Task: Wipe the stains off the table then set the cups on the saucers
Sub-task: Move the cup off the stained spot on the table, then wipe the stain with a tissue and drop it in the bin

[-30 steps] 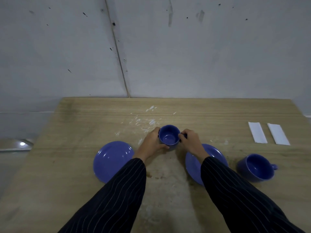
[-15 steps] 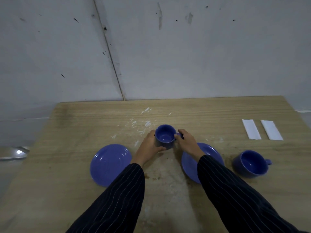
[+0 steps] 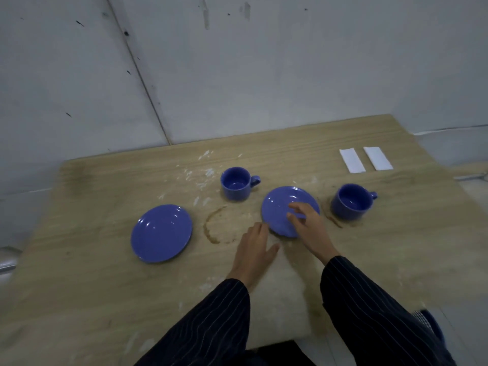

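Head view shows the right hand [image 3: 307, 228] with fingers [image 3: 298, 207] spread and loosely curled over the near edge of the right saucer [image 3: 285, 204], holding nothing. The left hand [image 3: 254, 250] lies just beside that saucer's near-left rim, fingers extended and slightly apart, also empty; whether it touches the bench [image 3: 79, 260] cannot be told. A brown ring stain [image 3: 211, 231] curves between the two saucers, and white smears [image 3: 200, 178] speckle the wood farther back. The left saucer [image 3: 161, 233] sits bare. One blue cup [image 3: 235, 183] stands upright on the bench behind the stain, the other cup [image 3: 352, 201] right of the right saucer. Two white folded wipes [image 3: 365, 159] lie at the far right.
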